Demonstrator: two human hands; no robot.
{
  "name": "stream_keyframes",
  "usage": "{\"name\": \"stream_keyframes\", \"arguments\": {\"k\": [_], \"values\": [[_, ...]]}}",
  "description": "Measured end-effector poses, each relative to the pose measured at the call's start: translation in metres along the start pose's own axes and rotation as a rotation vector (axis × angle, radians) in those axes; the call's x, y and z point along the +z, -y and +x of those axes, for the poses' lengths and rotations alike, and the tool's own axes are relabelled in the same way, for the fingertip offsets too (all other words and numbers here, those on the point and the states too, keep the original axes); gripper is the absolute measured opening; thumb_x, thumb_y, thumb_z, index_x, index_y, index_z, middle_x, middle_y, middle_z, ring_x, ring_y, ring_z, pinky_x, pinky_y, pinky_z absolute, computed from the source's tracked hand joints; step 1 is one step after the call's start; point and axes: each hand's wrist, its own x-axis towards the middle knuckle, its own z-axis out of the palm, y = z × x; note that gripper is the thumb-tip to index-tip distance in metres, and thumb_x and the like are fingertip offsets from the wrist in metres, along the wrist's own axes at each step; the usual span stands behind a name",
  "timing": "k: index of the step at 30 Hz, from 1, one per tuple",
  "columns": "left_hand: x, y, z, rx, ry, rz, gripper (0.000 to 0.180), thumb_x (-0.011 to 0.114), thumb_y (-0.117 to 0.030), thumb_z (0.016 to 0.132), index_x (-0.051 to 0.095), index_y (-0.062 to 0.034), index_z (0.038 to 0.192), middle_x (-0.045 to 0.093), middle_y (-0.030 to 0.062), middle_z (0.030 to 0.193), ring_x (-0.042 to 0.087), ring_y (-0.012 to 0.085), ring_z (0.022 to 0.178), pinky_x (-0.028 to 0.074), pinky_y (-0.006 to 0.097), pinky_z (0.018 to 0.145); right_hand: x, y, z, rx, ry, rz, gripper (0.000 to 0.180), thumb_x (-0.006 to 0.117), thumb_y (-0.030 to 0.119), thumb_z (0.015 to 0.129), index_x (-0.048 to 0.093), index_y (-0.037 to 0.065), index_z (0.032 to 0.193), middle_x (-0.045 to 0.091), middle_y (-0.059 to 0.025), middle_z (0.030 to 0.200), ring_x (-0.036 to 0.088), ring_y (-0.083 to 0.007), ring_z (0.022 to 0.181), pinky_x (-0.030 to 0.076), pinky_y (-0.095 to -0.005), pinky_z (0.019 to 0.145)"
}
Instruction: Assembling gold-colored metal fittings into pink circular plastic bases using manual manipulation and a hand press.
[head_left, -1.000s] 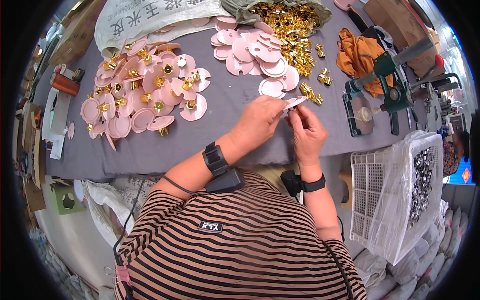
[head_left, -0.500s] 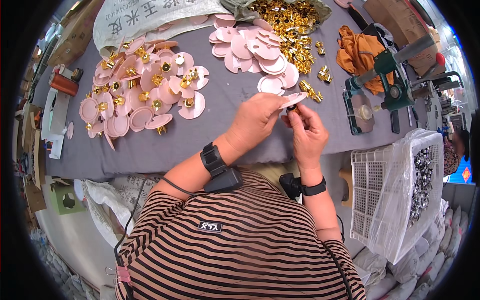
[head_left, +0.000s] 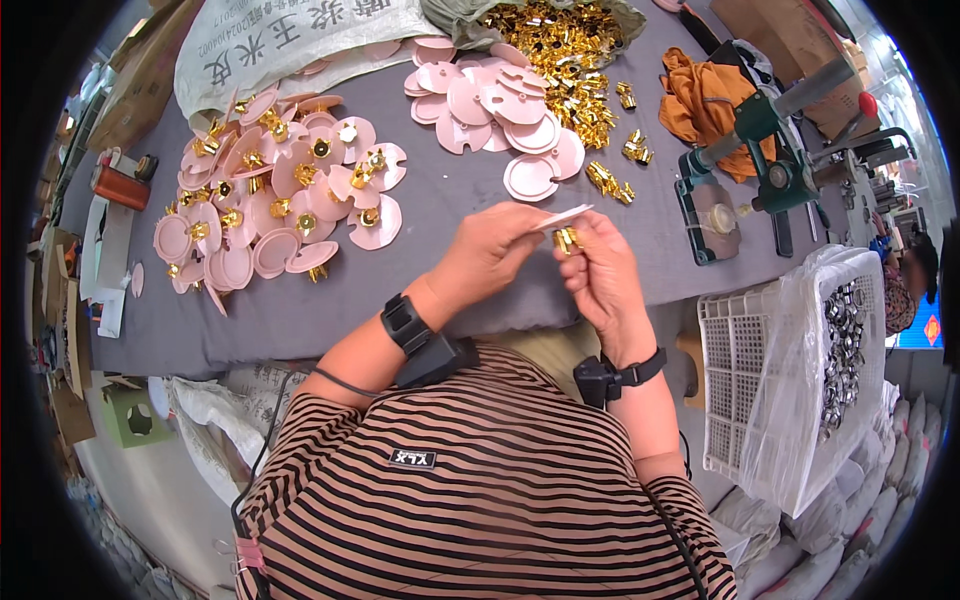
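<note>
hands [head_left: 545, 255] lowered slightly, holding pink disc [head_left: 562, 217], gold clip [head_left: 567, 239]

Pink disc [head_left: 562, 217]: thin, round, tilted nearly edge-on, pinched at left-hand fingertips above grey table; gold metal clip [head_left: 567, 239]: small, shiny, just below disc, at right-hand fingertips.

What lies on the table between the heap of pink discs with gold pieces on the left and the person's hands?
In the head view, only bare grey table cloth lies between that heap and the left hand.
</note>
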Motion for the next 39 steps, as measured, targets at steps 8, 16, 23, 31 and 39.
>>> {"name": "stream_keyframes", "arguments": {"k": [8, 16, 23, 31, 39], "values": [[-0.183, 0.030, 0.022, -0.354, -0.551, 0.349, 0.028, 0.062, -0.008, 0.095, 0.062, 0.0001, 0.122, 0.071, 0.0057, 0.107, 0.065, 0.0096, 0.093, 0.051, 0.025, 0.080, -0.055, 0.027, 0.081, -1.004, -0.528, -1.701, 0.029, 0.076, 0.027, 0.084, 0.069, 0.008, 0.104, 0.070, -0.0094, 0.097, 0.065, -0.0272, 0.095, 0.052, -0.0419, 0.082], [-0.203, 0.024, 0.027, -0.122, -0.698, 1.034, 0.040, 0.066, -0.020, 0.091, 0.063, -0.0013, 0.126, 0.068, 0.0194, 0.105, 0.063, 0.0318, 0.101, 0.050, 0.041, 0.088, -0.086, 0.008, 0.111, -0.815, -0.450, -1.478, 0.031, 0.078, 0.018, 0.080, 0.072, 0.006, 0.108, 0.069, -0.0112, 0.103, 0.064, -0.0287, 0.097, 0.052, -0.0412, 0.088], [0.026, 0.070, 0.034, 0.044, 0.002, 0.561, 0.035, 0.075, -0.019, 0.082, 0.065, -0.0053, 0.114, 0.065, 0.0167, 0.121, 0.058, 0.0352, 0.116, 0.047, 0.044, 0.100, -0.072, -0.004, 0.088, -0.900, -0.389, -1.048, 0.032, 0.076, 0.007, 0.084, 0.069, 0.002, 0.115, 0.069, -0.0098, 0.105, 0.068, -0.0203, 0.088, 0.055, -0.0318, 0.080], [0.016, 0.047, 0.045, -0.449, -0.010, 0.266, 0.026, 0.063, -0.012, 0.096, 0.066, -0.0014, 0.120, 0.074, 0.0103, 0.102, 0.068, 0.0172, 0.087, 0.051, 0.028, 0.082, -0.059, 0.001, 0.068, -1.016, -0.376, -1.013, 0.027, 0.076, 0.007, 0.084, 0.069, 0.003, 0.110, 0.069, -0.0131, 0.108, 0.069, -0.0270, 0.091, 0.056, -0.0340, 0.080], [0.027, 0.035, 0.037, -0.456, -0.109, -0.341, 0.025, 0.058, -0.010, 0.097, 0.064, 0.0004, 0.119, 0.074, 0.0113, 0.098, 0.068, 0.0152, 0.083, 0.052, 0.033, 0.076, -0.019, -0.007, 0.051, -1.085, -0.128, -1.251, 0.031, 0.076, 0.006, 0.081, 0.067, 0.003, 0.110, 0.068, -0.0138, 0.103, 0.064, -0.0321, 0.096, 0.052, -0.0390, 0.085]]}}
